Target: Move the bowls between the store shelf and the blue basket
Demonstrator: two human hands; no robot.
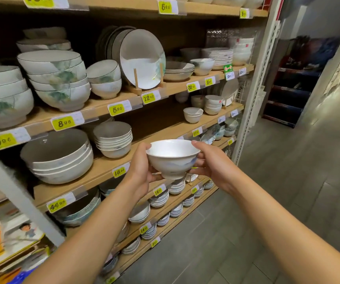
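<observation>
I hold a small white footed bowl (172,157) upright in front of the wooden store shelf (107,167). My left hand (142,171) cups its left side and foot, thumb on the rim. My right hand (210,160) grips the right side, thumb over the rim. The bowl hangs in the air beside the shelf's middle tier, which has a bare stretch of board behind it. A sliver of the blue basket (22,276) shows at the bottom left corner.
Stacks of white bowls (113,140), large bowls (60,158) and plates (142,58) fill the tiers, with yellow price tags (119,172) along the edges. A white shelf upright (255,87) stands at the right. Grey tiled floor (267,201) opens to the right.
</observation>
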